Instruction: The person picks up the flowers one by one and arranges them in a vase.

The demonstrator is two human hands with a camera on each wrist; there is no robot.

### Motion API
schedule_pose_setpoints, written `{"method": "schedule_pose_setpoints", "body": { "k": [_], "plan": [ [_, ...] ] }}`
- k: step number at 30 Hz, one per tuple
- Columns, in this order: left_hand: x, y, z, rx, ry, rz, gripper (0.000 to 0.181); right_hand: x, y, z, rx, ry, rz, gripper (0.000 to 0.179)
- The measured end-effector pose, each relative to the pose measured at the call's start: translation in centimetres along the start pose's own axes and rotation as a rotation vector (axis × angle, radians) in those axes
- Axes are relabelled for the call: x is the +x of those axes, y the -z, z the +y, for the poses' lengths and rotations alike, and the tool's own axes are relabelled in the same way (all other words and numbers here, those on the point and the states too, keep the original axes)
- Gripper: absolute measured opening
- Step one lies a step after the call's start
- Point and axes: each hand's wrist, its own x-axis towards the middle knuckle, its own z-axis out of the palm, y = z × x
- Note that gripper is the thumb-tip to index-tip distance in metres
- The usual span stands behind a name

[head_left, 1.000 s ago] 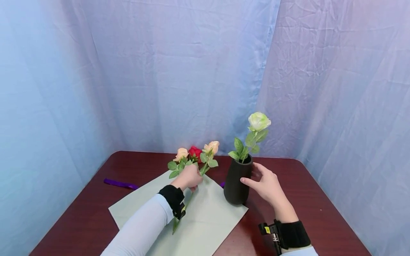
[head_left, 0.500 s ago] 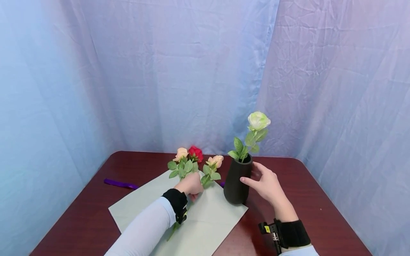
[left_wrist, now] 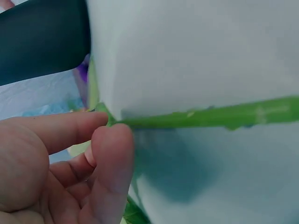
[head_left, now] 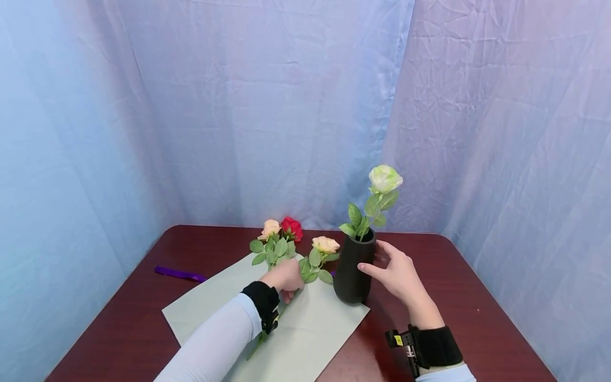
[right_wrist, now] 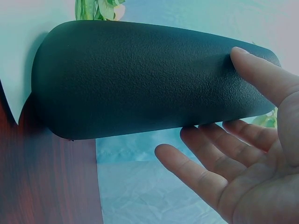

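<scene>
My left hand (head_left: 285, 276) pinches the green stem (left_wrist: 210, 116) of a peach rose (head_left: 326, 244) between thumb and fingertips, low over the pale green wrapping paper (head_left: 305, 339). The bloom leans right, close to the vase, while the stem's lower end comes out below the wrist. My right hand (head_left: 398, 273) holds the dark vase (head_left: 352, 270), thumb on the near side and fingers against the other side, as the right wrist view shows. A white-green rose (head_left: 384, 179) stands in the vase, which rests at the paper's right corner.
Another peach rose (head_left: 270, 228) and a red rose (head_left: 291, 228) lie at the paper's far corner, beyond my left hand. A purple ribbon (head_left: 179, 274) runs out from under the paper at left. Pale curtains hang behind the dark wooden table (head_left: 458, 281).
The peach rose in my left hand has tipped to the right and lower, towards the vase, away from the red rose. My left hand has come slightly nearer. My right hand and the vase stay put.
</scene>
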Motion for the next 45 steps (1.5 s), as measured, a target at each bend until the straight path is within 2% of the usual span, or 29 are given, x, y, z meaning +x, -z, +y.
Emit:
{"method": "schedule_pose_setpoints", "body": {
  "k": [6, 13, 21, 29, 36, 42, 45],
  "plan": [
    [0.3, 0.5, 0.4, 0.014, -0.071, 0.068, 0.034, 0.1, 0.0, -0.1, 0.006, -0.006, 0.001, 0.076],
    [1.1, 0.0, 0.8, 0.019, -0.126, 0.144, 0.049, 0.0, 0.1, -0.1, 0.008, -0.003, 0.001, 0.077],
    [1.8, -0.3, 1.7, 0.071, -0.099, 0.200, 0.046, 0.1, 0.0, -0.2, 0.013, -0.001, 0.001, 0.077],
    [2.3, -1.1, 1.9, 0.115, -0.046, 0.165, 0.020, 0.0, 0.0, -0.1, 0.024, -0.009, -0.002, 0.078],
    [2.3, -1.3, 2.3, 0.203, -0.082, 0.215, 0.014, 0.0, 0.0, 0.0, 0.034, -0.012, -0.002, 0.078],
    [2.6, -1.6, 2.3, 0.177, -0.061, 0.210, 0.022, 0.0, 0.0, -0.1, 0.030, -0.008, 0.000, 0.078],
    [2.7, -1.6, 2.2, 0.133, -0.049, 0.193, 0.024, 0.0, 0.0, -0.1, 0.026, -0.008, -0.001, 0.078]
  ]
}}
